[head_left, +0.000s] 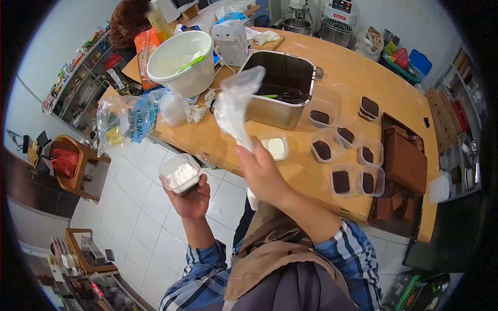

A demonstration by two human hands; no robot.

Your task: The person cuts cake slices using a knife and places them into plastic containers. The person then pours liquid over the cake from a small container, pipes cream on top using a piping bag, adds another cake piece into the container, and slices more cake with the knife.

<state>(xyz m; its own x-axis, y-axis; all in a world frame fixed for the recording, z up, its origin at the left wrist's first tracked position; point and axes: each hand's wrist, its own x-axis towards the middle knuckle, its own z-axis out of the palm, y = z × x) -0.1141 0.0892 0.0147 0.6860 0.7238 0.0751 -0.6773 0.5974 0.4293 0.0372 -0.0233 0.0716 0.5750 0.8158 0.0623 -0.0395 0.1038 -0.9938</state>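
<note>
My left hand [193, 199] holds a small clear plastic cup [180, 174] from below, over the floor in front of the table; white cream covers its top. In my right hand [262, 171] is a piping bag [233, 111], its fingers wrapped round the bag. The wide part of the bag points up and away, and its narrow end hangs below the hand. Just beyond my right hand, another cup with a smooth white top [276, 148] sits on the table. Several clear cups with dark brown filling [341, 181] stand to the right.
On the table [306, 176] are a metal tin with dark contents [275, 111], a white bowl [184, 67] with a green spatula, a white mixer [231, 44] and a plastic cup bag [127, 119]. A tray of brown cake [407, 160] lies at the right edge. Another person [127, 26] is at the far left.
</note>
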